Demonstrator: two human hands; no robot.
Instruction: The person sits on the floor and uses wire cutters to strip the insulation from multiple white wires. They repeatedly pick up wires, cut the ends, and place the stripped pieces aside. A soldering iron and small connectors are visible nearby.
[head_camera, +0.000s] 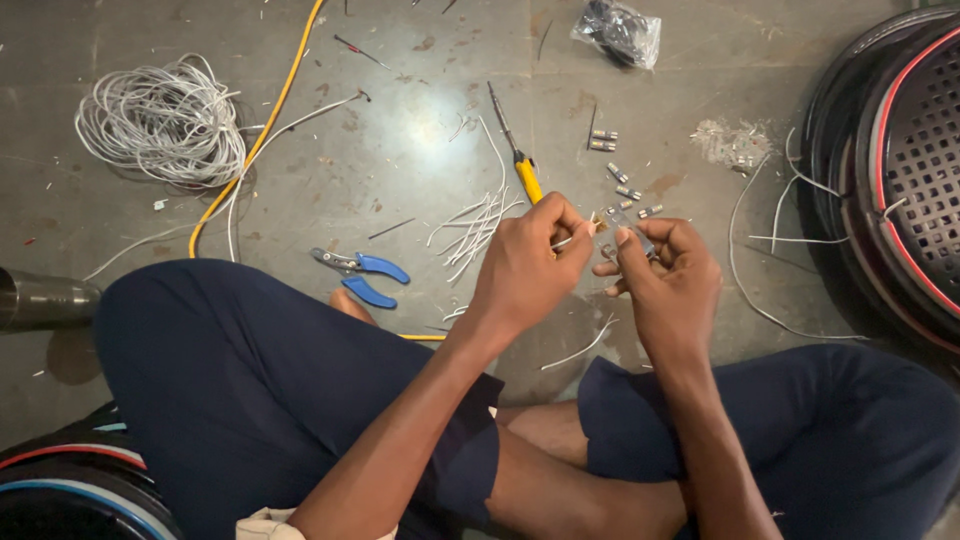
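L hand (527, 262) pinches short white wire (568, 240), tip aimed at small clear connector (622, 222) gripped in R hand (665, 272), both raised over floor (400, 160) for alignment. Blue pliers (362, 275), screwdriver (515, 150) nearby.

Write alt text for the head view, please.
Seated cross-legged on a grey floor, a person's left hand pinches a thin white wire against a small clear connector in the right hand; blue-handled pliers lie nearby.
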